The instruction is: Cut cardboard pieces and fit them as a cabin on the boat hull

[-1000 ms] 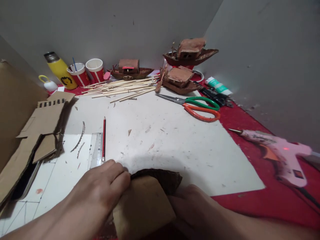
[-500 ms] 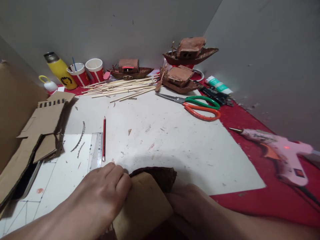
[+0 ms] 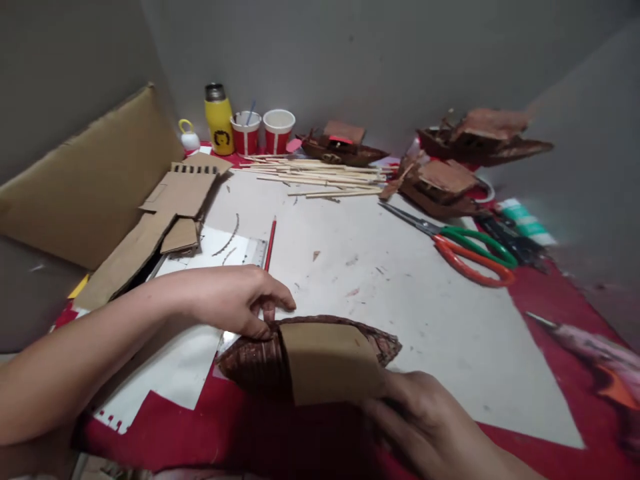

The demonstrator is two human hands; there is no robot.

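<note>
Probably, a tan rectangular cardboard sheet is being fitted across the dark-brown boat hull at the red table. The half-curled left hand touches the hull, the right hand the sheet's corner; whether either grips, I cannot tell. Next calls for steady aligning.

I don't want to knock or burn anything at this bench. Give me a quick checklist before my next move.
1. Left hand on the brown boat hull: ok, at its rim.
2. Cardboard piece over the hull's middle: ok; whether it is glued, cannot tell.
3. Right hand at the cardboard: ok, by its near right corner; grip firmness, cannot tell.
4. Scissors away from both hands: ok, lying beyond the boat.
5. Glue gun nozzle pointing away from hands: ok; whether hot, cannot tell.
6. Pencil clear of left hand: cannot tell, lower end hidden.
</note>
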